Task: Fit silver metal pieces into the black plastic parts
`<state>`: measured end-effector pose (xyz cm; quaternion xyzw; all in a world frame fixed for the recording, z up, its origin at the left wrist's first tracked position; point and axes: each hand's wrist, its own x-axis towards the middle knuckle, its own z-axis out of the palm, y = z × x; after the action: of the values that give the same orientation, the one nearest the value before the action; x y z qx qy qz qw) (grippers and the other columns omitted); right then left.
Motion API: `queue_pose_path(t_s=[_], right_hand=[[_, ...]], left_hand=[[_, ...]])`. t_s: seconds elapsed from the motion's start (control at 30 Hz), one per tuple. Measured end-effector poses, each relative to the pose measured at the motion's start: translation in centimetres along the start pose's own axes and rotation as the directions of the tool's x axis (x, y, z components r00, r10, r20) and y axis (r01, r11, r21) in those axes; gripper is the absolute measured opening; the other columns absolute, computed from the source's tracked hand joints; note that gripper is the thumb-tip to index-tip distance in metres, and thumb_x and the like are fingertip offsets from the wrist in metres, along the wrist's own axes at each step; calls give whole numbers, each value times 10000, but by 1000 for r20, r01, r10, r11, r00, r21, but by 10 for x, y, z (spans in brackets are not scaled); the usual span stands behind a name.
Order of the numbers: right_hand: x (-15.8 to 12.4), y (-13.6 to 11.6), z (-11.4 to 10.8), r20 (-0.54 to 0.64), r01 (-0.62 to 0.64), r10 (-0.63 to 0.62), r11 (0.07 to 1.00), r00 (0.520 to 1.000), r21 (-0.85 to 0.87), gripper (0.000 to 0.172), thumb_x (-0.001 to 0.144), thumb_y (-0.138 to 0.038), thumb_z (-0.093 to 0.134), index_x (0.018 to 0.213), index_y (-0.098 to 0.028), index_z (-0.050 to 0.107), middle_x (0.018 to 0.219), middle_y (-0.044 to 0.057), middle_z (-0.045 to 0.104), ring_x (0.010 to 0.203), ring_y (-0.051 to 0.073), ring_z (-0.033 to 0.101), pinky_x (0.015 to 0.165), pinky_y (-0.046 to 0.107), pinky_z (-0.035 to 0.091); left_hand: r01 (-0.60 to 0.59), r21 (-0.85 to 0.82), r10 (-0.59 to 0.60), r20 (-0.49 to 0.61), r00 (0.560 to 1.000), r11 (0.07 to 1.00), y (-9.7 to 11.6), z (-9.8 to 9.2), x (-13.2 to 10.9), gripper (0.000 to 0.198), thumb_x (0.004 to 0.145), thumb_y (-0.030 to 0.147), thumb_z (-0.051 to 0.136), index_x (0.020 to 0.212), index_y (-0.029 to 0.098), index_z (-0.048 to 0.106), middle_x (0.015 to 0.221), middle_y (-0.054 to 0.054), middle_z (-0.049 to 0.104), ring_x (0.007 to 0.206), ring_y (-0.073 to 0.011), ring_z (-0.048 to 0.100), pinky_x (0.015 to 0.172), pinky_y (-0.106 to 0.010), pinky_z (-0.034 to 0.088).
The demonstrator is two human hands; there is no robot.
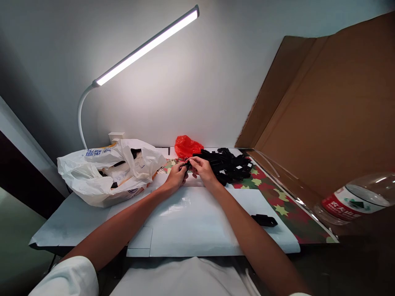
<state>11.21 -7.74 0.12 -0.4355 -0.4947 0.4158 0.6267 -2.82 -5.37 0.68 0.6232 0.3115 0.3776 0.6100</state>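
Note:
My left hand (177, 176) is closed around a small black piece (187, 164), whose exact kind I cannot make out. Against the same piece, the fingers of my right hand (201, 169) are pinched from the other side. Both hands meet just above the table, in front of a heap of black strap-like parts (230, 164) that lies to the right. A single black part (264, 220) rests on the white sheet (191, 222), beside my right forearm. Behind my hands sits a crumpled red plastic bag (187, 145).
A white plastic bag (105, 193) with black items and packets inside stands at the left. Over the table reaches a lit lamp (148, 47). Cardboard (333, 98) leans at the right, near a large bottle (345, 203). A patterned cloth (282, 201) covers the table's right side.

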Motion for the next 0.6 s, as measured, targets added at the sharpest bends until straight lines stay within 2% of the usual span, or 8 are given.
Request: queue_pose_path(t_s=[0.17, 0.33, 0.6], right_hand=[[-1, -2, -1, 3, 32, -32, 998, 999, -52, 485, 743, -647, 736, 890, -186, 703, 566, -51, 515, 462, 97, 399, 399, 235, 344], [-3, -2, -1, 0, 79, -79, 990, 997, -116, 450, 780, -621, 719, 882, -183, 712, 589, -31, 545, 486, 114, 457, 408, 235, 336], [-5, -2, -1, 2, 141, -145, 964, 989, -225, 407, 820, -591, 707, 913, -196, 746, 721, 21, 678, 633, 174, 606, 551, 271, 483]], left_hand=[[4, -6, -4, 8, 1000, 1000, 2, 1, -2, 293, 876, 443, 613, 996, 175, 613, 541, 83, 436, 415, -79, 368, 396, -185, 240], [2, -5, -2, 12, 1000, 1000, 1, 0, -1, 251, 888, 396, 601, 992, 169, 623, 538, 78, 455, 400, -76, 359, 384, -188, 240], [9, -25, -8, 18, 1000, 1000, -1, -1, 0, 368, 885, 497, 660, 1028, 161, 626, 590, 66, 493, 395, -75, 380, 372, -205, 256]])
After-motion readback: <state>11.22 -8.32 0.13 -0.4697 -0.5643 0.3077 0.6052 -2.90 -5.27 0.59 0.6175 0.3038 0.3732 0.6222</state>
